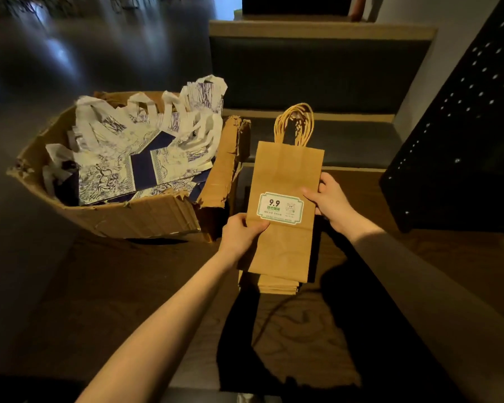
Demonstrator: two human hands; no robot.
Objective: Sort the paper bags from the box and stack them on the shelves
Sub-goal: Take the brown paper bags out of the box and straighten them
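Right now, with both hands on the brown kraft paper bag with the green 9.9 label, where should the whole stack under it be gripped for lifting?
Probably by its two long side edges, from left and right. The brown kraft paper bag lies flat atop a narrow stack of brown bags; the left hand and right hand already flank it. Its twisted paper handles point away.

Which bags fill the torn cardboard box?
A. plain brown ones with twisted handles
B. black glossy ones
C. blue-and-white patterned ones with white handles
C: the cardboard box holds blue-and-white patterned bags; the brown bag is outside it, held by both hands.
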